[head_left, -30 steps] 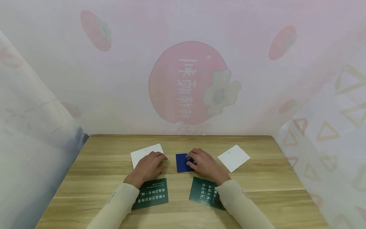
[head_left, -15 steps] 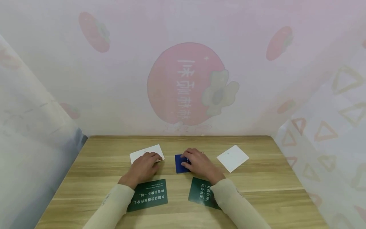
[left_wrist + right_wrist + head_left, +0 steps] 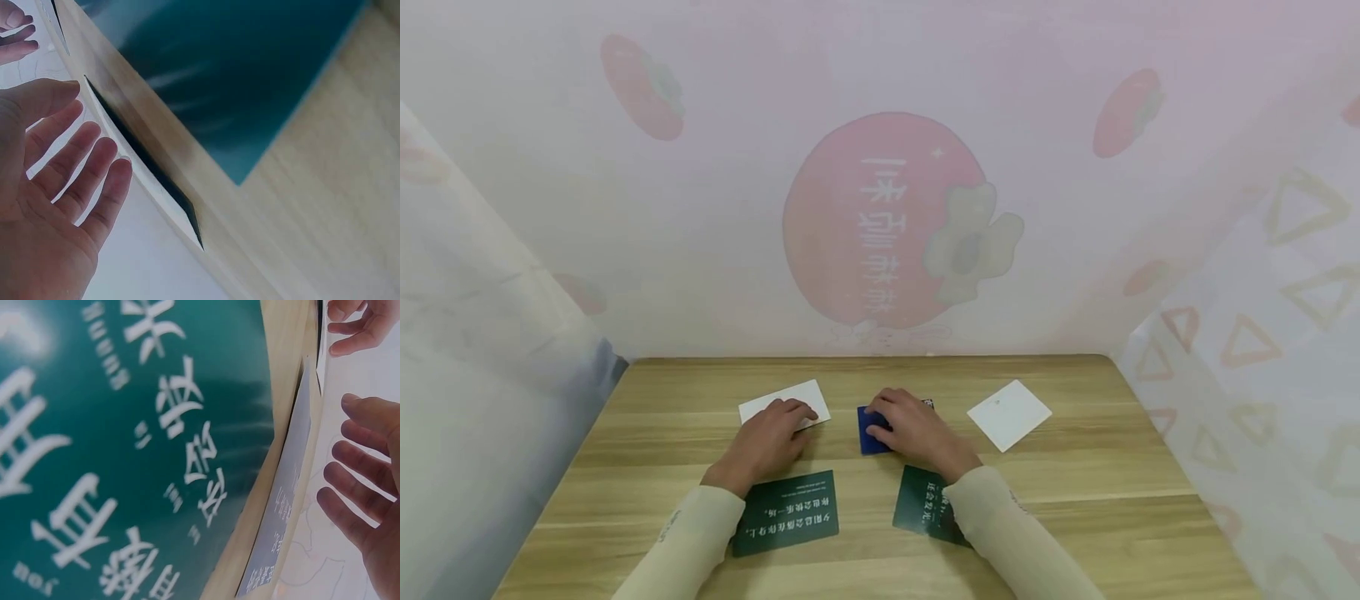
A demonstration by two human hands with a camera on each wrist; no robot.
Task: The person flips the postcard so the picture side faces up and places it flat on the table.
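My left hand (image 3: 763, 446) hovers low over the near edge of a white card (image 3: 781, 400), its fingers loosely spread. In the left wrist view the fingers of the left hand (image 3: 69, 181) are apart from each other and grip nothing; the white card's dark underside (image 3: 159, 175) shows beyond them. My right hand (image 3: 913, 429) is over a blue card (image 3: 867, 437) and hides most of it; a dark patterned corner (image 3: 928, 404) peeks out behind the knuckles. Relaxed, slightly bent fingers of the right hand (image 3: 369, 481) appear above the card in the right wrist view.
Two green cards with white writing lie nearer the body: one (image 3: 797, 512) under the left forearm, the other (image 3: 917, 500) partly covered by the right sleeve (image 3: 1000, 517). Another white card (image 3: 1009, 415) lies at the right on the wooden table (image 3: 1097, 467). Printed cloth hangs around three sides.
My left hand has drawn back a little to the left, baring more of the white card. The right hand has slid left across the blue card, covering more of it.
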